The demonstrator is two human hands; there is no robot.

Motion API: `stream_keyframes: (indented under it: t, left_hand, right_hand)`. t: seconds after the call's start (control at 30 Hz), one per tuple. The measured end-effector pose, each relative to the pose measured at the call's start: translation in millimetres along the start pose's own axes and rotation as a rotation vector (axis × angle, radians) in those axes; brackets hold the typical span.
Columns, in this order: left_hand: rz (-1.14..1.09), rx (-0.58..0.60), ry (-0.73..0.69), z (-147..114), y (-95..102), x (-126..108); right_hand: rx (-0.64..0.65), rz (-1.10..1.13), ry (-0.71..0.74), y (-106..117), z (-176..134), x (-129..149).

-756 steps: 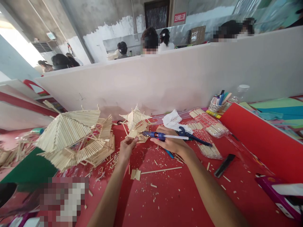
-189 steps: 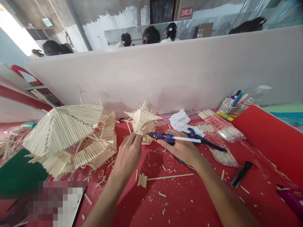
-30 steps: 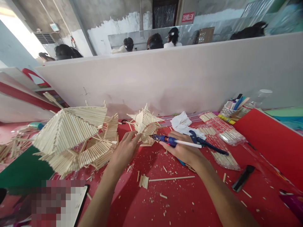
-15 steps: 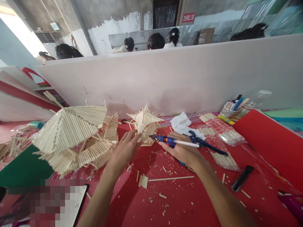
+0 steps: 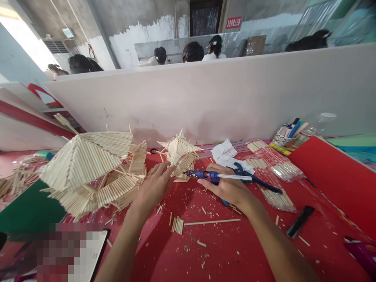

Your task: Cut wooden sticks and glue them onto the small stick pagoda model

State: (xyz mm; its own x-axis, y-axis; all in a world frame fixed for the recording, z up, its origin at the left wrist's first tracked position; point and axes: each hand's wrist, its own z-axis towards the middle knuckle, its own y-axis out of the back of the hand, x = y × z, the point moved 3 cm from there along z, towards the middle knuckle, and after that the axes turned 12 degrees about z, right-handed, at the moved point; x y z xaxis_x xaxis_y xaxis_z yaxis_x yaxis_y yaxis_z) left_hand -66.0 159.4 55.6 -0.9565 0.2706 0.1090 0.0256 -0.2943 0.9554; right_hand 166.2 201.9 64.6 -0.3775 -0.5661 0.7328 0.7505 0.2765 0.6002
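A small pavilion-like model of thin wooden sticks (image 5: 179,149) with a pointed, star-shaped roof stands near the partition. My left hand (image 5: 155,182) is at its left front, fingers and thumb closed around its edge; the exact grip of the fingertips is partly hidden. In my right hand (image 5: 226,188) is a blue hot glue gun (image 5: 205,176), with a pale glue stick (image 5: 235,177) jutting from its back. Its nozzle points left at the lower part of the small model. I cannot tell whether the tip touches the sticks.
A larger stick model (image 5: 88,164) fills the left. Short cut sticks (image 5: 178,225) and one long stick (image 5: 211,222) lie in front. Bagged sticks (image 5: 274,158), a white cloth (image 5: 225,149), a pen cup (image 5: 283,138) and a red board (image 5: 337,176) are on the right.
The glue gun has tipped a little more level, and its nozzle has moved slightly left and down. My left hand stays at the small model with almost no movement.
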Motion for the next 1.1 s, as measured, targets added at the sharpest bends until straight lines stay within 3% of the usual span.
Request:
stream_keyframes:
  t: [0.37, 0.53, 0.6, 0.67, 0.77, 0.87, 1.1]
  left_hand:
    - [0.092, 0.074, -0.017, -12, 12.3, -7]
    - [0.233, 0.092, -0.113, -33, 38.3, -23]
    - [0.214, 0.162, -0.150, -43, 49.1, -31]
    - [0.137, 0.319, -0.197, -49, 53.0, -36]
    - [0.033, 0.607, -0.182, -49, 43.7, -37]
    - [0.061, 0.776, -0.054, -38, 24.3, -30]
    - [0.116, 0.886, 0.049, -23, -11.4, -36]
  right_hand:
    - [-0.015, -0.033, -0.026, -4, 0, -4]
    - [-0.029, -0.089, -0.001, -3, 0, -2]
    - [-0.021, -0.090, -0.017, -3, 1, -1]
    - [-0.014, -0.084, -0.029, -3, 1, 0]
    - [-0.006, -0.089, -0.015, -2, 1, 1]
    - [-0.003, -0.087, 0.000, -2, 0, 2]
    - [-0.028, -0.034, -0.005, -1, -1, -2]
